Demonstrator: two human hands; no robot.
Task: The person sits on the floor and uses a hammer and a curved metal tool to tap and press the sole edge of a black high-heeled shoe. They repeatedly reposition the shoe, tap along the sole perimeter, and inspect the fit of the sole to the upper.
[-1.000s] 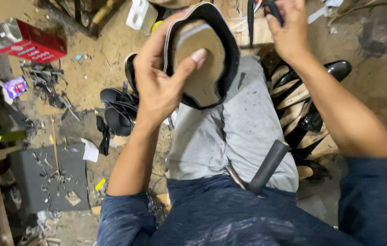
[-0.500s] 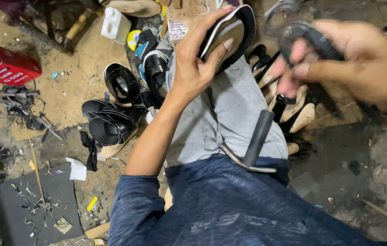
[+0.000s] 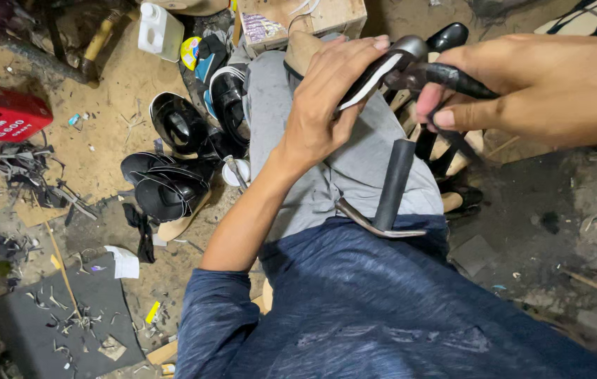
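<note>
My left hand grips a black shoe with a pale edge, held edge-on above my lap. My right hand is closed round the black handles of a pair of pincers. Their metal head touches the shoe's upper end, right by my left fingertips. A second tool with a black handle and a curved metal head lies across my grey trousers, untouched by either hand.
Several black shoes lie on the dirt floor to the left. A red box, a white plastic bottle and a wooden box stand further off. A dark mat with scraps is at lower left; pale soles lie under my right hand.
My left hand has turned the shoe from sole-up to edge-on and lowered it. My right hand has come in from the upper right with the pincers and set them against the shoe.
</note>
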